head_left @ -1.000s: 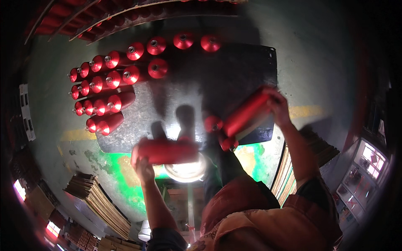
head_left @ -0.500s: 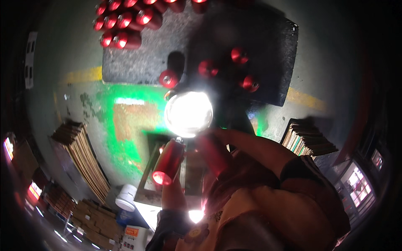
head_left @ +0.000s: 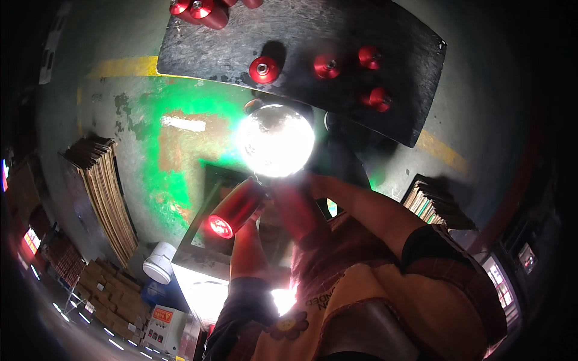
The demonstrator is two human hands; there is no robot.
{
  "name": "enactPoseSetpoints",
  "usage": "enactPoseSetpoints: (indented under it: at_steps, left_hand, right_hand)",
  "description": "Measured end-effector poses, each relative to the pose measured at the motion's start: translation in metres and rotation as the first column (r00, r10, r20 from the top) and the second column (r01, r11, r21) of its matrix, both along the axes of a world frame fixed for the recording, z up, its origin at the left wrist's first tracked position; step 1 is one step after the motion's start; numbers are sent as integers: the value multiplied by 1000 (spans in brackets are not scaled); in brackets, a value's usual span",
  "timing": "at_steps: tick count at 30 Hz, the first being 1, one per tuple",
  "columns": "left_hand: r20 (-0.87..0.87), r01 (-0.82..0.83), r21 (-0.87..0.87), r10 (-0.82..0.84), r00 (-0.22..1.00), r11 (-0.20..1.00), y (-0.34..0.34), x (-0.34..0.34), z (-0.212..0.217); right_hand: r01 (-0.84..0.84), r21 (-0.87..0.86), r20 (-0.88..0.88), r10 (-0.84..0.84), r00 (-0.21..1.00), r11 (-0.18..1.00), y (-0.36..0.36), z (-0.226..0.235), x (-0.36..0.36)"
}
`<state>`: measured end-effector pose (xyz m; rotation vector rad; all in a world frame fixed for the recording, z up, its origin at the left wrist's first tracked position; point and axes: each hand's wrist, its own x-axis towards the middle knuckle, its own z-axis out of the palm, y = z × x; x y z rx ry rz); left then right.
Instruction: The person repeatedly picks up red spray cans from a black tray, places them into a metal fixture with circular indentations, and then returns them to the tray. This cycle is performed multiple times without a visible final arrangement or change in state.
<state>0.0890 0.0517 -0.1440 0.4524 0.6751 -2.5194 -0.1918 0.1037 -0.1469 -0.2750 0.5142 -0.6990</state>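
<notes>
Dark mat (head_left: 373,102), red tube (head_left: 236,208) in hands (head_left: 265,198)

A glaring round lamp (head_left: 275,141) sits at centre. Just below it, the left hand (head_left: 256,201) grips a red metal cylinder (head_left: 236,208), and the right hand (head_left: 304,198) holds a second red cylinder (head_left: 299,212). Above the lamp, four red cylinders (head_left: 264,69) stand apart on a black mat (head_left: 385,96). Left of the lamp lies stacked cardboard (head_left: 102,192).

- We lose both hands behind the white glare of the round shiny lamp (head_left: 275,140).
- The cluster of red cylindrical spools (head_left: 198,10) at the dark mat's (head_left: 385,96) far left corner is cut by the top edge.
</notes>
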Motion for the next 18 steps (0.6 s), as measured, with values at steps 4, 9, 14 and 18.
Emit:
enactPoseSetpoints:
  at_steps: [4, 9, 14, 18]
  left_hand:
    - [309, 7, -25, 1, 951, 1000, -6, -16, 6]
    - [841, 338, -339, 122, 527, 878, -70, -83, 22]
    - [837, 824, -453, 480, 263, 340, -118, -210, 10]
    - [523, 965, -263, 843, 129, 15, -134, -292, -18]
  right_hand:
    - [355, -31, -242, -352, 904, 934, 29, 16, -68]
    - [632, -162, -833, -449, 325, 758, 79, 42, -200]
    - [234, -423, -826, -265, -498, 876, 99, 18, -276]
    - [210, -535, -690, -279, -668, 819, 87, -23, -315]
